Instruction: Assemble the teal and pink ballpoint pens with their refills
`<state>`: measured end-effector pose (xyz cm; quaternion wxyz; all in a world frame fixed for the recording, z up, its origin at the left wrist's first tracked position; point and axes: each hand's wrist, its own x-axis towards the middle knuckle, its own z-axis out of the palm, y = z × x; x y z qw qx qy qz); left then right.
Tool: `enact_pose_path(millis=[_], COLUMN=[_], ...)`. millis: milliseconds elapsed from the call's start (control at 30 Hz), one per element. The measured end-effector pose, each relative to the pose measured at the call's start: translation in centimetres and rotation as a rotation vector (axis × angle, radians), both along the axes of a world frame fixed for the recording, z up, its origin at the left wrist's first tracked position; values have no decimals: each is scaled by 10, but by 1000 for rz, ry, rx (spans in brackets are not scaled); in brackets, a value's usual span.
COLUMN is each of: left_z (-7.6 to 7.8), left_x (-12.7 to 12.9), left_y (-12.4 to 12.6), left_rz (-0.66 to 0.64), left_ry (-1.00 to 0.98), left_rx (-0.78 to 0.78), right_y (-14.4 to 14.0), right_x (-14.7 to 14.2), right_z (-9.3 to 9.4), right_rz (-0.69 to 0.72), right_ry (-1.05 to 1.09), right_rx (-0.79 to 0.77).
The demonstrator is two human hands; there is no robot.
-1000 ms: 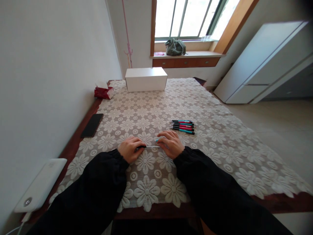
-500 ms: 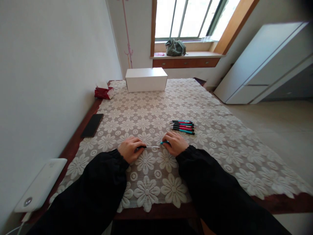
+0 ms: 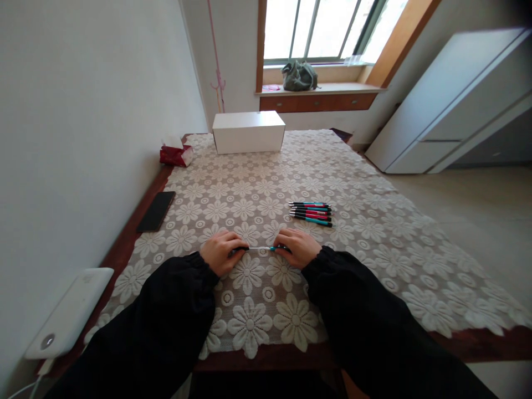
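My left hand (image 3: 220, 252) pinches the dark end of a pen part with a thin white refill (image 3: 258, 248) sticking out to the right. My right hand (image 3: 298, 247) grips a teal pen barrel (image 3: 274, 248), whose open end meets the refill's tip. Both hands rest low on the lace tablecloth (image 3: 266, 316) near the table's front edge. Several finished pens (image 3: 311, 212), teal and pink with black grips, lie side by side just beyond my right hand.
A white box (image 3: 248, 132) stands at the far end of the table, a red tissue pack (image 3: 175, 155) to its left. A black phone (image 3: 156, 211) lies by the left edge, near the wall. A white device (image 3: 68, 314) sits at the near left corner.
My right hand picked up the teal barrel and brought it left onto the refill's tip. My left hand kept still with the refill.
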<state>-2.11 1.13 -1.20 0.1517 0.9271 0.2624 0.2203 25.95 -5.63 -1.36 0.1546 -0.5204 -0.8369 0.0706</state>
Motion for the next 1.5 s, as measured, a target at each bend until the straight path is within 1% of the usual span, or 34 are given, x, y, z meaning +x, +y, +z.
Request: enact_pose_path(millis=[533, 833, 1067, 1233, 1500], left_z=[0, -10, -10, -8, -9], left_x=[1, 2, 5, 7, 8], left_y=[-1, 1, -3, -7, -8], left_rz=[-16, -49, -105, -87, -80], left_ry=[1, -38, -67, -90, -118], left_rx=[0, 5, 46, 53, 30], right_y=[-1, -4, -7, -10, -10], right_x=[-13, -24, -29, -31, -32], right_z=[-2, -10, -7, -6, -7], right_rz=[25, 30, 42, 52, 68], right_ry=[92, 113, 126, 135, 92], right_rx=[55, 107, 92, 94, 134])
